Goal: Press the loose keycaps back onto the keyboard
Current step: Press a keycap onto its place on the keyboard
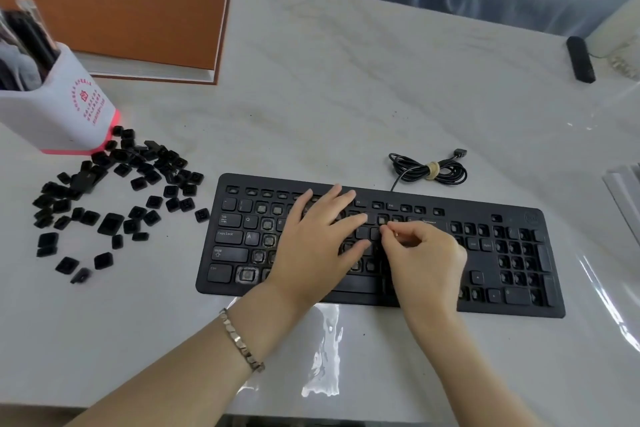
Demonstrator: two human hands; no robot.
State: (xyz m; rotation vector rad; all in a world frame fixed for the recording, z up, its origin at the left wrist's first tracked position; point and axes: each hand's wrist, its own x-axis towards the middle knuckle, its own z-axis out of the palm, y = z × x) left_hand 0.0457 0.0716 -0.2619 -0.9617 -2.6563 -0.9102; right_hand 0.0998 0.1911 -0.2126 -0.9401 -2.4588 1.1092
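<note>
Pale bench [346, 97] before me: keyboard [519, 215] central, loose keycaps [114, 198] heaped well left. My left hand [318, 236] lies flat, steadying it. My right hand [422, 253] curls, fingertips [389, 227] pinched over a socket; whether on a cap, I cannot tell. Best seat it square, then press straight down.

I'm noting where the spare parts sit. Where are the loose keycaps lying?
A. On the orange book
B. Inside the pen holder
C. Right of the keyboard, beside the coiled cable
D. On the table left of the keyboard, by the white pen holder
D: the loose keycaps lie scattered on the table left of the keyboard, just in front of the white pen holder.
</note>
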